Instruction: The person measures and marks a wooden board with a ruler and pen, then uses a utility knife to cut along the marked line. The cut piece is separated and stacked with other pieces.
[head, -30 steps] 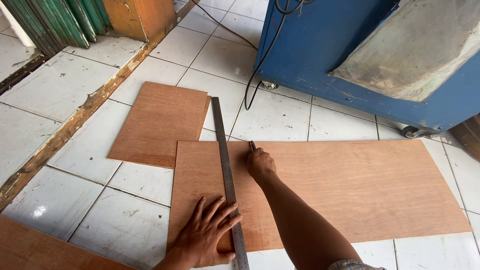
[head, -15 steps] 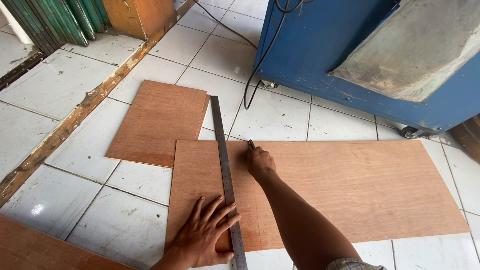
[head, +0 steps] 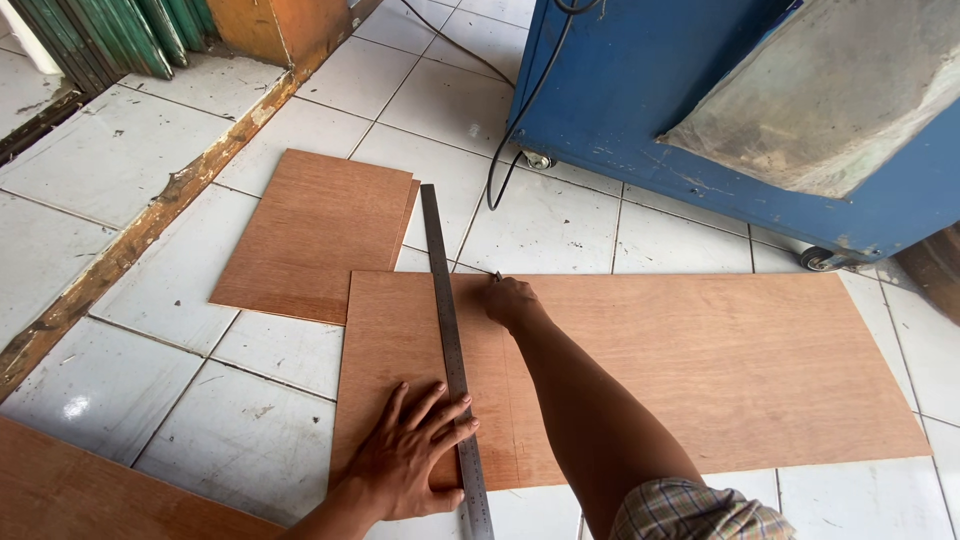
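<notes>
barely anything's changed from a second ago, left hand [head: 415,460] still flat on the ruler [head: 451,345] across the sheet [head: 680,370] on the floor, right hand [head: 512,300] closed on a pencil [head: 495,275] that's crept to the sheet's far edge

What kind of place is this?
Likely a small woodworking or carpentry workshop, with the work done on a white tiled floor. Thin plywood sheets lie on the tiles, a long steel ruler is laid across one for marking, and a blue wheeled machine with a power cable stands close by.
</notes>
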